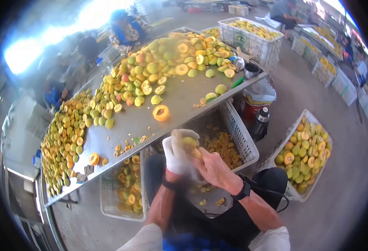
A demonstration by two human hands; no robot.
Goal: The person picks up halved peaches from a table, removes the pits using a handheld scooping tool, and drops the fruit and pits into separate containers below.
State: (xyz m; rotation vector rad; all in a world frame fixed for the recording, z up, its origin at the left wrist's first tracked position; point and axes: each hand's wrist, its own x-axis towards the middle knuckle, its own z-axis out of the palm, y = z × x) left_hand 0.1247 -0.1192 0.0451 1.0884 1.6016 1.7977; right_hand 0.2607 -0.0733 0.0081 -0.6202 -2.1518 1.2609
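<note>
My left hand (175, 152), in a white glove with tan fingertips, is closed around a yellow-green stone fruit (189, 143) that looks like a peach or apricot. My bare right hand (217, 167) is closed right against it, the two hands touching or nearly so. Something tan shows at its fingers, but blur hides whether that is a tool handle or a finger. Both hands are above my lap, by the near edge of a metal table (133, 119). Behind them on the table lies a cut orange fruit half (161, 113), beside a long heap of whole and halved fruit (150, 67).
Below the table edge stands a crate (244, 144) of fruit scraps. Fruit-filled crates stand left (108, 196), right (271, 161) and at the table's far end (250, 44). A flask (260, 121), steel cup (251, 70) and green-handled tool (237, 82) are at right. Other people work beyond.
</note>
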